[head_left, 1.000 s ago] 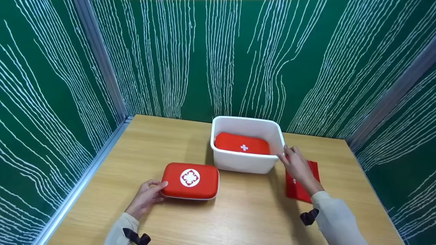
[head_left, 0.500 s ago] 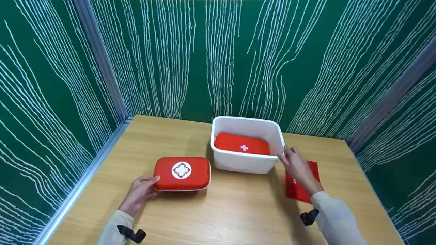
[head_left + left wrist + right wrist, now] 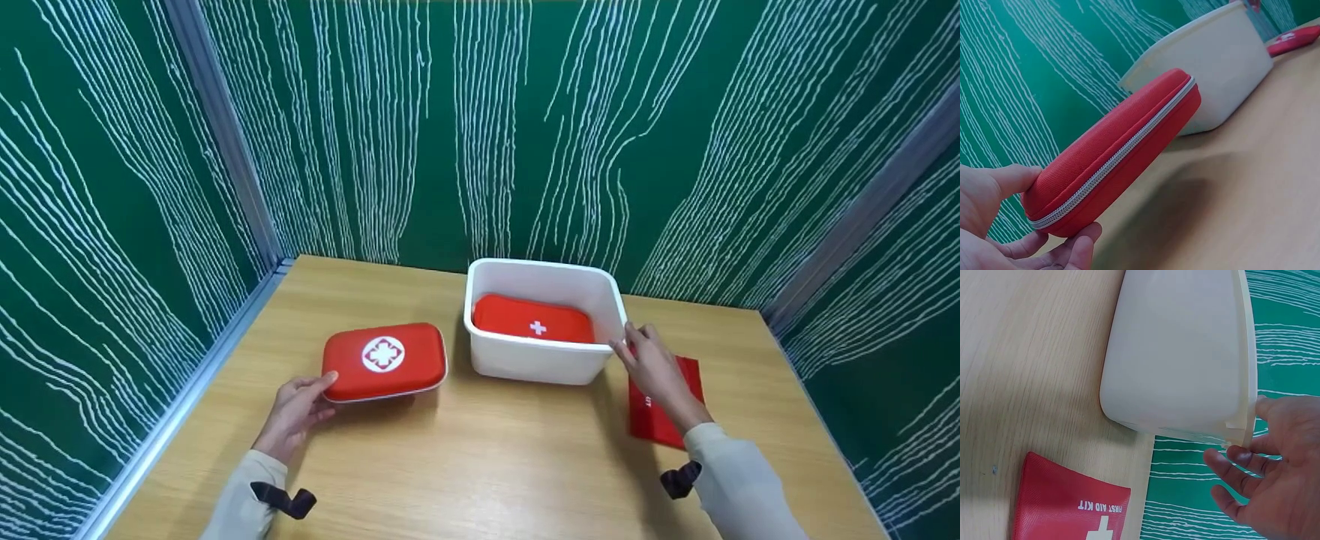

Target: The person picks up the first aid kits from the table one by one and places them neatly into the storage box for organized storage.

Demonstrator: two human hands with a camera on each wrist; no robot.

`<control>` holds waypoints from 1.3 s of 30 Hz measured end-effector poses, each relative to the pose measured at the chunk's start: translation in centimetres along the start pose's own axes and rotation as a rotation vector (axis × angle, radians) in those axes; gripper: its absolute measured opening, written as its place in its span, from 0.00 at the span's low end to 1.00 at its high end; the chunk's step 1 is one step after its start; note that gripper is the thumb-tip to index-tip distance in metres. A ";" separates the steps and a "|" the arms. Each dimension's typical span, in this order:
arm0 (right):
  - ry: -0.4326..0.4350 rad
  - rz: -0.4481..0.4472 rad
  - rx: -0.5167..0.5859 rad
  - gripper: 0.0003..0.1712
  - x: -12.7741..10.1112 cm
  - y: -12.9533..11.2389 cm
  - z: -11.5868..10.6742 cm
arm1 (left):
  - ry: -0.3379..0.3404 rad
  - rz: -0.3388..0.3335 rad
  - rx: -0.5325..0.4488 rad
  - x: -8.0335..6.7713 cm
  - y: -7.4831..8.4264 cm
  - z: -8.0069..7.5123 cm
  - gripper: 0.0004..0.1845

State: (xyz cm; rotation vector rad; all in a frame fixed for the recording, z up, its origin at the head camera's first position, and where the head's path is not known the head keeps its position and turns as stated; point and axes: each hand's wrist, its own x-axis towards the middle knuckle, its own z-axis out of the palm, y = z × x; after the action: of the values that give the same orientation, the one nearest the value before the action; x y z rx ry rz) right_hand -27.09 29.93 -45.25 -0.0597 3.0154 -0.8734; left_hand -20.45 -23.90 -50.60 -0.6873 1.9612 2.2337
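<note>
My left hand (image 3: 292, 411) grips the left end of a red zippered first aid case (image 3: 420, 360) with a white cross emblem on its lid. The thumb lies on top, with fingers underneath. In the left wrist view the case (image 3: 1117, 140) is tilted and held above the table, its shadow below. My right hand (image 3: 660, 371) pinches the right front corner of a white plastic bin's rim (image 3: 540, 343). Inside that bin lies another red case (image 3: 502, 315) with a small white cross; its lower part is hidden by the bin's front wall.
A flat red pouch (image 3: 1067, 506) printed "FIRST AID KIT" lies on the wooden table (image 3: 510, 465), right of the bin and partly under my right forearm in the head view. Green walls (image 3: 435, 150) with white lines stand behind and at both sides.
My left hand has carried the red first aid case leftward and a little farther back, away from the bin, and it has turned slightly. The right hand and bin stay put.
</note>
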 end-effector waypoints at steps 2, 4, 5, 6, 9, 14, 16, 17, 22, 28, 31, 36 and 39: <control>-0.001 -0.003 0.006 0.46 0.0 0.0 0.0 | 0.008 0.005 -0.015 0.1 0.3 -0.1 0.27; 0.001 -0.005 0.008 0.46 -0.1 0.0 0.0 | 0.011 0.013 -0.024 0.2 0.6 -0.1 0.26; 0.002 -0.005 0.008 0.46 -0.1 0.0 0.0 | 0.012 0.017 -0.029 0.2 0.8 -0.2 0.26; 0.002 -0.006 0.009 0.46 -0.1 -0.1 0.0 | 0.012 0.021 -0.033 0.3 0.9 -0.2 0.26; 0.001 0.001 0.016 0.46 -0.2 -0.1 0.1 | 0.014 0.027 -0.045 0.3 1.3 -0.2 0.26; 0.004 -0.006 0.016 0.46 -0.2 0.0 0.1 | 0.015 0.016 -0.058 0.5 1.8 -0.1 0.25; 0.004 -0.010 0.015 0.46 -0.1 0.0 0.1 | 0.017 0.015 -0.056 0.6 2.0 0.0 0.25; 0.002 -0.010 0.015 0.46 -0.1 0.0 0.1 | 0.018 0.015 -0.053 0.6 2.2 0.0 0.26; 0.000 -0.001 0.002 0.46 -0.1 0.0 0.1 | 0.017 0.043 -0.063 0.9 2.8 0.4 0.24; 0.008 0.006 -0.014 0.46 0.0 0.0 0.2 | 0.025 0.068 -0.070 1.2 3.7 0.9 0.24; 0.007 0.007 -0.010 0.46 0.0 -0.1 0.2 | 0.038 0.054 -0.050 1.3 4.2 1.2 0.27; 0.007 0.009 -0.007 0.46 -0.1 -0.1 0.1 | 0.047 0.047 -0.026 1.6 5.1 1.7 0.30; 0.005 0.016 -0.002 0.46 -0.1 -0.2 0.1 | 0.051 0.044 -0.015 1.8 5.8 2.2 0.32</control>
State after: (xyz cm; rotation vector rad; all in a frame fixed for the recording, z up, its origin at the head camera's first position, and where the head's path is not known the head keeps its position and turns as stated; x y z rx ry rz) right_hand -26.94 29.69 -45.26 -0.0337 3.0168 -0.8704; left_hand -24.67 -23.21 -45.84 -0.7172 2.0039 2.2800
